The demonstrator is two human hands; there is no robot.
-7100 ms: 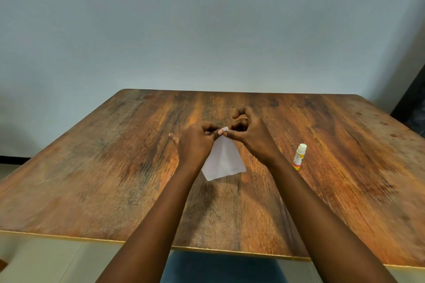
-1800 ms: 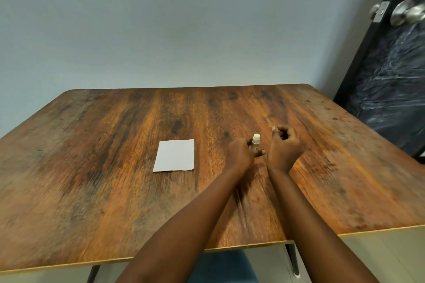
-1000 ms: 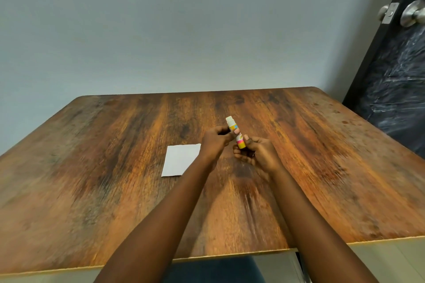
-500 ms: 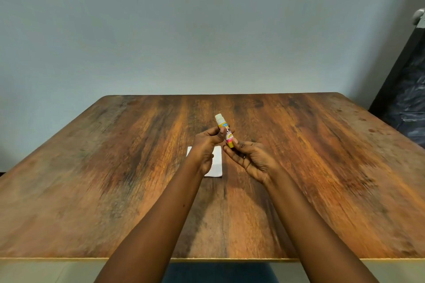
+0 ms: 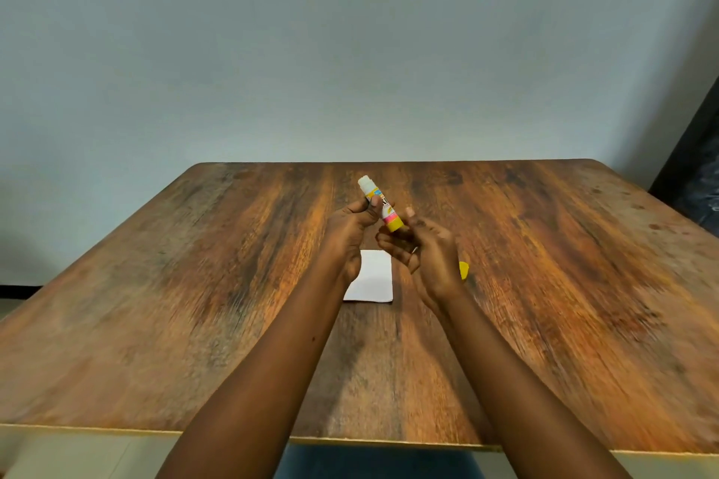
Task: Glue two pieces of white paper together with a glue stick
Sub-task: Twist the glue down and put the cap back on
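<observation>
- Table (image 5: pixel 155 323): the wooden top fills the lower half of the view. Both forearms reach in over its near edge toward the middle.
- Paper (image 5: pixel 373 278): a white sheet lies flat on the table below and between the two hands. Its left part is hidden by the left wrist. Whether it is one sheet or two stacked sheets cannot be told.
- Yellow piece (image 5: pixel 463 270): a small yellow object shows just past the right wrist, at the right of the paper. It is probably the cap, but it is too hidden to confirm.
- Right hand (image 5: pixel 424 251): the fingers are curled loosely, with the fingertips closed on the yellow lower end of the glue stick (image 5: pixel 383 208).
- Left hand (image 5: pixel 350 229): the thumb and fingers pinch the middle of the tube.
- Glue stick position: it is held above the table, just beyond the paper, tilted with its white tip pointing up and to the far left.
- Step in hand: judged from the two-hand grip, the stick is being made ready, probably by twisting the base to raise the glue.
- Next move: turn the white tip downward, lower it to the paper and spread glue, while one hand steadies the sheet so that it does not slide.
</observation>
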